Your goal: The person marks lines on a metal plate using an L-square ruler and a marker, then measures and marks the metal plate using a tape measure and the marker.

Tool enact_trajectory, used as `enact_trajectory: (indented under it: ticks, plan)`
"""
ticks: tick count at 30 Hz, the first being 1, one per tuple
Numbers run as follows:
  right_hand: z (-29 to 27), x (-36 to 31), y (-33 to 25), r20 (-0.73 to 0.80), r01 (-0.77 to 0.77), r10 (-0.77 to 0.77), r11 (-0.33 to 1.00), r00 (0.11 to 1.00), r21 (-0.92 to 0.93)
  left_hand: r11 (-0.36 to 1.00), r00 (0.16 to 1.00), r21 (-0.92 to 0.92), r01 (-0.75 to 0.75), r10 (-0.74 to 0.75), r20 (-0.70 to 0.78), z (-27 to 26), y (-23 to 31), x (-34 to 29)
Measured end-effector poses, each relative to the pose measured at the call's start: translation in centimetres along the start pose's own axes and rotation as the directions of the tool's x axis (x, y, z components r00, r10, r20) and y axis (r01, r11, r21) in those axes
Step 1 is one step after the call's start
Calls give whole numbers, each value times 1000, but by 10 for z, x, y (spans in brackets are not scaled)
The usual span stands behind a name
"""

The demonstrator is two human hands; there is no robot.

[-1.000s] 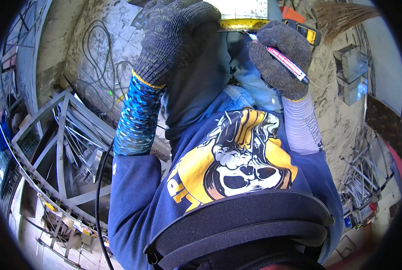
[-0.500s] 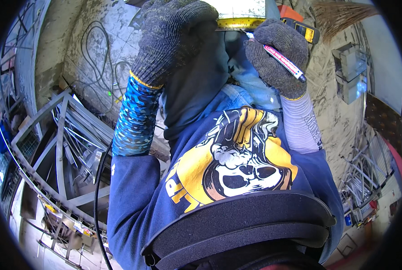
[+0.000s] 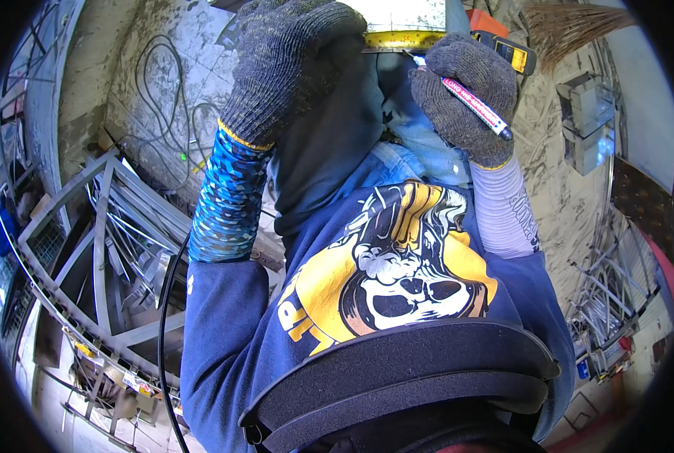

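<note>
My right hand, in a dark knitted glove, is closed on a white and pink marker pen. The pen's nib points up and left, close to the lower edge of a yellow measuring tape blade. That blade lies along the near edge of a pale, shiny flat piece. At the blade's left end is my left hand, gloved alike, its fingers curled; what they grip is hidden. The yellow and black tape measure case shows just past my right hand.
A straw broom and an orange object lie at the far right. Metal box sections stand on the right. Black cable loops over the floor at left. Welded metal frames fill the left side; metal pieces lie right.
</note>
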State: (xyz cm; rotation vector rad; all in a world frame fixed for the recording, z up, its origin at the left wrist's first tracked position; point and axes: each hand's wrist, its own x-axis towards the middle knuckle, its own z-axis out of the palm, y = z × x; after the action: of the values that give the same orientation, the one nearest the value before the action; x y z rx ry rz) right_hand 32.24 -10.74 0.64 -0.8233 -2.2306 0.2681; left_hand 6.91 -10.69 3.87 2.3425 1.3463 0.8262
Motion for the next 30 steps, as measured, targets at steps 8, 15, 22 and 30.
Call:
enact_trajectory:
  ticks: [8, 15, 22, 30]
  plan:
    - [-4, 2, -4, 26, -44, 43, 999, 999, 4, 1000, 1000, 8, -17, 17, -6, 0, -1, 1]
    - [-3, 11, -4, -43, -146, 156, 974, 987, 176, 999, 999, 40, 26, -27, 22, -3, 5, 4]
    - [-3, 15, -5, -72, -94, 107, 982, 992, 164, 1000, 1000, -20, 1, -1, -7, -2, 3, 3]
    - [-2, 12, -5, -75, -91, 101, 988, 992, 125, 1000, 1000, 4, -19, 19, -24, 0, -1, 0]
